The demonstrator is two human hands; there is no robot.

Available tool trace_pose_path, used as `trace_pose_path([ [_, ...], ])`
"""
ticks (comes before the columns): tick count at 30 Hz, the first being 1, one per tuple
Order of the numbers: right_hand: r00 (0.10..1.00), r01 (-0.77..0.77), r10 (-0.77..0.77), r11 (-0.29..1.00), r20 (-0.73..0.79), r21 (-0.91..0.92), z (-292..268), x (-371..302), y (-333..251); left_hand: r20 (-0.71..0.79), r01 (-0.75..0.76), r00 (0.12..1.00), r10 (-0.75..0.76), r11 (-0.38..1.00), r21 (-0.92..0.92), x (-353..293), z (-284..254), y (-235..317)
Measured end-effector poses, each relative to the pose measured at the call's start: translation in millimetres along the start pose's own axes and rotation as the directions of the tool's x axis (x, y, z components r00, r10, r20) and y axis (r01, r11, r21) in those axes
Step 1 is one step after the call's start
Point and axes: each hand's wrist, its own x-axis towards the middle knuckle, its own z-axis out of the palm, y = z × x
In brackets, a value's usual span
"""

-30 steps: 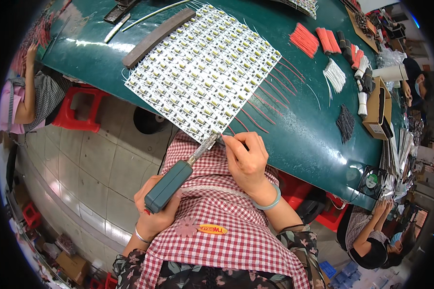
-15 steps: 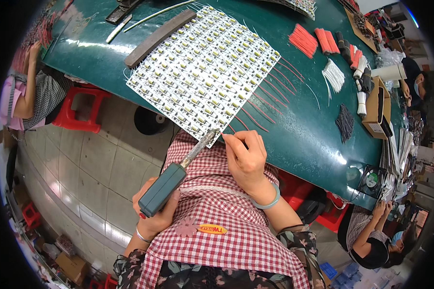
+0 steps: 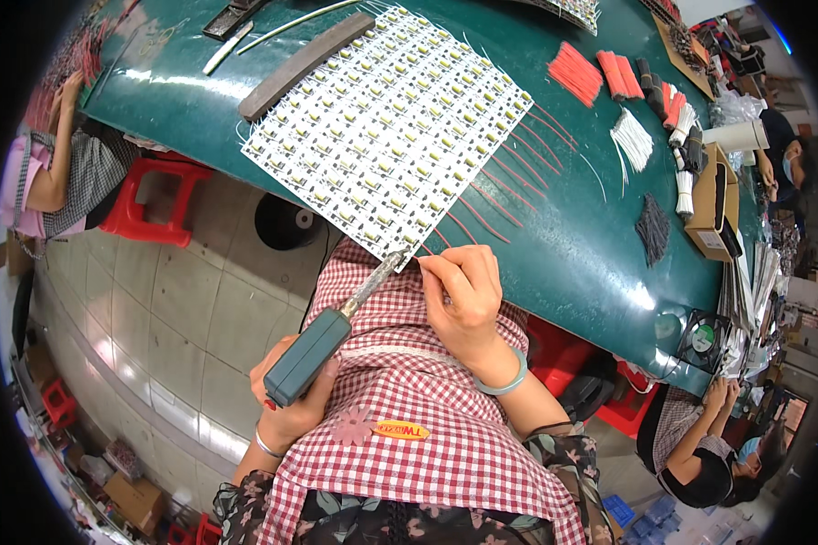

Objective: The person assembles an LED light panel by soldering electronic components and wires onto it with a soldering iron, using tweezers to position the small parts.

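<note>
A flat white circuit-board panel studded with yellow-green parts [image 3: 382, 136] lies slantwise on the dark green, glossy counter [image 3: 573, 254], its lowest corner appearing to jut past the near edge above the red-and-white checked cloth apron [image 3: 427, 363], perhaps so that both hands can reach that corner. A dark brownish-grey, slightly curved bar [image 3: 307, 65] lies along the panel's upper-left side, probably as a weight that stops it sliding. Thin red wires [image 3: 487, 225] fan out from its right side, spread apart, it seems, to avoid tangling. The left hand [image 3: 293, 418] has its grip wrapped round the blocky, dark green handle of a metal-shafted soldering tool [image 3: 307, 359], presumably to keep the fingers away from the metal; the tip meets the panel's lowest corner. Just beside it, the right hand [image 3: 466, 295] presses thumb and forefinger together, pinching what looks like one of the red wires. Green surface stretches from the fanned wires to the dark grey wire bundle [image 3: 652, 232], giving sideways room; the counter's edge and the lap bound the space below.
</note>
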Motion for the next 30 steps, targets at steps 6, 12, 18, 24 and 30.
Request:
trace_pose_path([
  [6, 1.0, -0.002, 0.002, 1.0, 0.014, -0.012, 0.6, -1.0, -3.7, 0.0, -0.033, 0.999, 0.033, 0.999, -0.009, -4.8, -0.8, -5.4],
  [12, 1.0, 0.002, -0.002, 1.0, 0.013, -0.019, 2.5, -2.3, -3.5, -0.023, -0.028, 0.999, 0.028, 1.0, -0.013, -3.1, 1.9, -4.6],
  [18, 1.0, 0.007, -0.006, 0.999, 0.013, -0.034, 1.9, -2.7, -2.7, 0.011, -0.037, 0.999, 0.037, 0.999, 0.008, -3.5, -0.5, -9.2],
  [24, 1.0, 0.012, -0.012, 0.999, 0.013, -0.034, 1.7, -3.3, -3.5, -0.079, 0.071, 0.994, -0.079, 0.993, -0.099, -21.3, -0.2, -24.8],
  [30, 1.0, 0.012, -0.012, 1.0, 0.016, -0.028, 1.3, -3.3, -1.5, -0.048, 0.005, 0.999, -0.008, 0.998, -0.059, -19.4, 0.2, -27.7],
])
